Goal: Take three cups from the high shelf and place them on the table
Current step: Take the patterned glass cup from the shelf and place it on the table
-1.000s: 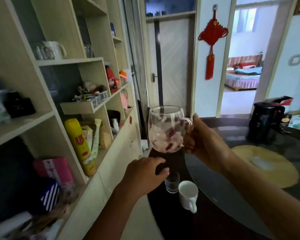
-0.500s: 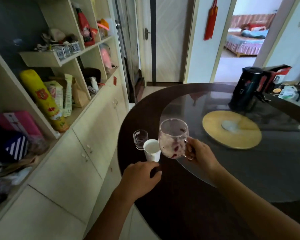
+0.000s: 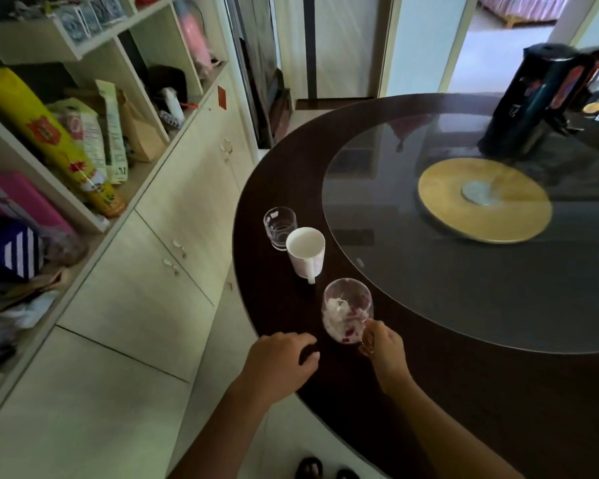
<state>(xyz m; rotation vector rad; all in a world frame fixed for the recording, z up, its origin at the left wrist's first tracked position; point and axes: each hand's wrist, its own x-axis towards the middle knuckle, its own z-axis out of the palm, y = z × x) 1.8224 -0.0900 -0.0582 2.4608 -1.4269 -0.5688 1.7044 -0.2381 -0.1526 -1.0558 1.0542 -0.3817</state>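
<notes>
Dark and round, the desk (image 3: 429, 392) fills the right of the frame, with pale shelving (image 3: 125, 216) along the left. At lower centre the right hand (image 3: 386, 350) pinches the handle of a flowered glass cup (image 3: 346, 314), its base at the desk's near edge. The left hand (image 3: 281, 361), fingers loosely spread, hovers beside it. Just above stand a white mug (image 3: 306, 255) and a small clear glass (image 3: 279, 228), touching.
</notes>
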